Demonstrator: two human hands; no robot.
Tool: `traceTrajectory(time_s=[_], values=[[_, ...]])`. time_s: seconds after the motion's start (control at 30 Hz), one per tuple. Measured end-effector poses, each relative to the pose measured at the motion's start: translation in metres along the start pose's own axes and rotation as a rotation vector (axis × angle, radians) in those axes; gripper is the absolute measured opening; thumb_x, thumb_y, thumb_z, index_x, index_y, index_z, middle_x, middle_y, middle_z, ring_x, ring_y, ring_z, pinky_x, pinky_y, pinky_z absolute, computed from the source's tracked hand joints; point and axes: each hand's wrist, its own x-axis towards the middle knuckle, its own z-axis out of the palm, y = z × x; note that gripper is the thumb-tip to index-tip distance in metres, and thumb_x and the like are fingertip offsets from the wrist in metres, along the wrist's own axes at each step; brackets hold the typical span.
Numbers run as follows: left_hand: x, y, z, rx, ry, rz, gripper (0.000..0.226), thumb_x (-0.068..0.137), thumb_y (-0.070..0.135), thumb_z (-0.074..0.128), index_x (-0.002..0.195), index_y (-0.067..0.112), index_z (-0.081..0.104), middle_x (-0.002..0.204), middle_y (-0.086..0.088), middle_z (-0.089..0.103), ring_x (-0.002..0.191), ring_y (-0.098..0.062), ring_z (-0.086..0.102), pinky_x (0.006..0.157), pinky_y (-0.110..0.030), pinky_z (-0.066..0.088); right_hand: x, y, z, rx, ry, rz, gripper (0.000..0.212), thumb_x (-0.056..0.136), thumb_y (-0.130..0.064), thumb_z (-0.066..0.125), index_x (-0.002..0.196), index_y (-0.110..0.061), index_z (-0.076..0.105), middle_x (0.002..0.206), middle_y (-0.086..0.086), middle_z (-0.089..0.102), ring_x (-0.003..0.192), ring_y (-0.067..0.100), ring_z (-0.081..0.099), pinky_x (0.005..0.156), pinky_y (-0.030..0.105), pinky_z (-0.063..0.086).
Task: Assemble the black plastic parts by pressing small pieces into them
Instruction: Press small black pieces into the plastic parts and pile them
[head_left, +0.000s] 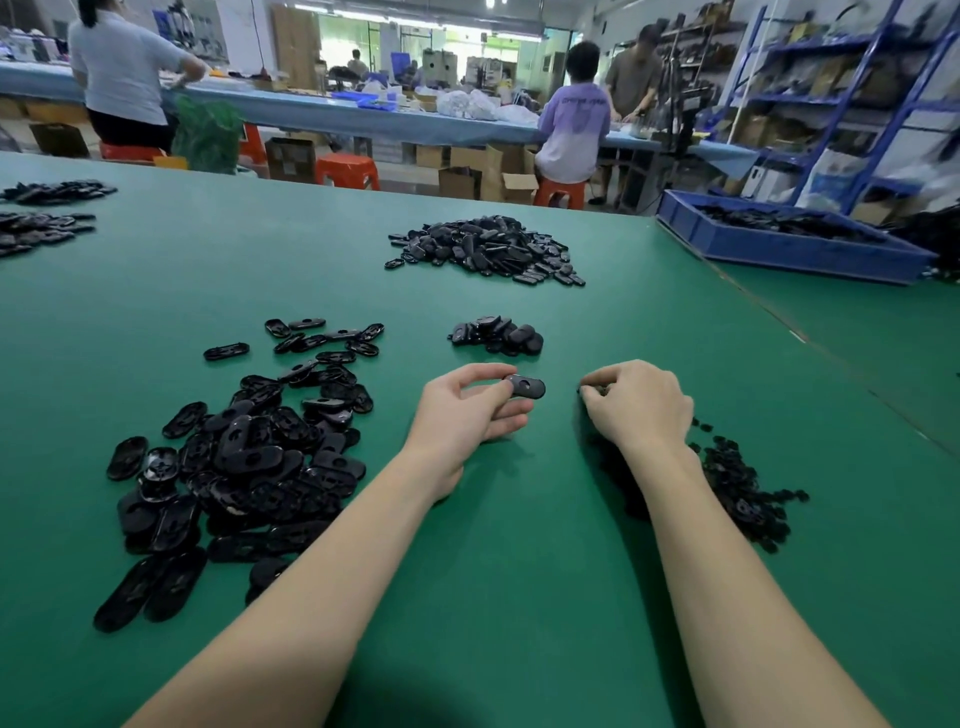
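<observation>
My left hand (470, 410) pinches one black oval plastic part (527, 387) by its end, holding it just above the green table (519, 519). A hand's width to the right, my right hand (636, 405) is curled with fingertips closed on a small black piece (582, 391), barely visible. Left of my left forearm lies a big heap of black oval parts (249, 457). Under and beside my right forearm lies a pile of small black pieces (737, 488). A small stack of oval parts (496, 335) sits just beyond my hands.
A larger heap of black parts (488, 249) lies farther back in the middle. More parts (41, 218) lie at the far left edge. A blue bin (789, 247) holding black parts stands at the back right. People work at a long table behind.
</observation>
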Motion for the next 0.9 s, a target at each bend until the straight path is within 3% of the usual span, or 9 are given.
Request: traceTrajectory(time_s=[0.23, 0.33, 0.43, 0.53, 0.63, 0.73, 0.9], values=[[0.001, -0.002, -0.002, -0.035, -0.006, 0.013, 0.01, 0.096, 0.001, 0.062, 0.106, 0.004, 0.063, 0.082, -0.008, 0.078, 0.081, -0.019, 0.076, 0.067, -0.023, 0.06, -0.003, -0.001, -0.006, 0.118, -0.033, 0.03, 0.008, 0.088, -0.026, 0.067, 0.085, -0.032, 0.071, 0.103, -0.009, 0.073, 0.11, 0.025, 0.062, 0.094, 0.037, 0.048], [0.002, -0.003, -0.002, -0.04, 0.001, 0.038, 0.011, 0.096, 0.002, 0.064, 0.106, 0.004, 0.063, 0.082, -0.008, 0.078, 0.081, -0.017, 0.076, 0.068, -0.021, 0.059, -0.003, -0.008, -0.014, 0.455, -0.109, 0.006, 0.008, 0.086, -0.024, 0.072, 0.081, -0.029, 0.072, 0.085, -0.013, 0.073, 0.085, 0.013, 0.065, 0.072, 0.024, 0.049], [0.003, -0.004, -0.003, -0.033, 0.018, 0.07, 0.009, 0.096, 0.005, 0.065, 0.105, 0.007, 0.065, 0.087, -0.008, 0.078, 0.084, -0.016, 0.076, 0.068, -0.019, 0.057, -0.008, -0.019, -0.03, 0.817, -0.316, -0.086, 0.007, 0.087, -0.021, 0.078, 0.082, -0.026, 0.077, 0.071, -0.011, 0.069, 0.058, 0.004, 0.049, 0.051, 0.013, 0.039], [0.003, -0.004, -0.004, -0.06, 0.013, 0.073, 0.01, 0.095, 0.006, 0.066, 0.105, 0.008, 0.066, 0.09, -0.008, 0.078, 0.088, -0.017, 0.076, 0.07, -0.02, 0.057, -0.01, -0.024, -0.037, 0.779, -0.385, -0.159, 0.004, 0.086, -0.023, 0.08, 0.083, -0.026, 0.079, 0.069, -0.01, 0.067, 0.049, 0.002, 0.042, 0.048, 0.013, 0.036], [0.003, -0.004, -0.005, -0.082, 0.003, 0.073, 0.011, 0.095, 0.006, 0.066, 0.106, 0.007, 0.066, 0.091, -0.011, 0.078, 0.089, -0.019, 0.076, 0.071, -0.02, 0.058, -0.012, -0.028, -0.037, 0.739, -0.393, -0.155, 0.001, 0.086, -0.024, 0.08, 0.085, -0.024, 0.079, 0.068, -0.007, 0.067, 0.045, -0.002, 0.043, 0.057, 0.02, 0.036], [0.003, -0.004, -0.005, -0.08, 0.0, 0.081, 0.012, 0.095, 0.007, 0.066, 0.107, 0.008, 0.067, 0.092, -0.011, 0.078, 0.09, -0.019, 0.076, 0.073, -0.021, 0.058, -0.013, -0.03, -0.036, 0.718, -0.386, -0.149, 0.004, 0.085, -0.025, 0.082, 0.088, -0.023, 0.08, 0.079, 0.003, 0.073, 0.045, -0.002, 0.044, 0.062, 0.024, 0.037], [0.003, -0.004, -0.005, -0.067, -0.016, 0.084, 0.011, 0.095, 0.008, 0.067, 0.106, 0.01, 0.068, 0.09, -0.009, 0.078, 0.089, -0.018, 0.076, 0.072, -0.02, 0.057, -0.011, -0.028, -0.034, 0.692, -0.369, -0.145, 0.014, 0.082, -0.029, 0.085, 0.092, -0.025, 0.078, 0.063, -0.012, 0.061, 0.043, -0.003, 0.047, 0.057, 0.022, 0.035]])
